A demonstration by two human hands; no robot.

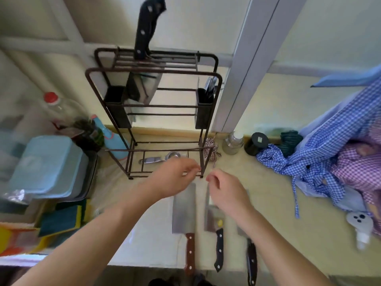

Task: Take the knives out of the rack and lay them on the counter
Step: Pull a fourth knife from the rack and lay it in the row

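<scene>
Three knives down, one left in the rack

From the left: your left hand (175, 176) hovers empty with fingers loosely curled, beside your right hand (224, 188), also empty, its fingertips drawn loosely together, both just in front of the rack (153, 112). On the counter (268, 213) you have a red-handled cleaver (184, 211), a black-handled cleaver (213, 221) and a third knife (250, 259) partly hidden under your right forearm, lying side by side. By my reading, only the black-handled knife (144, 38) standing in the rack's top slots remains.
</scene>
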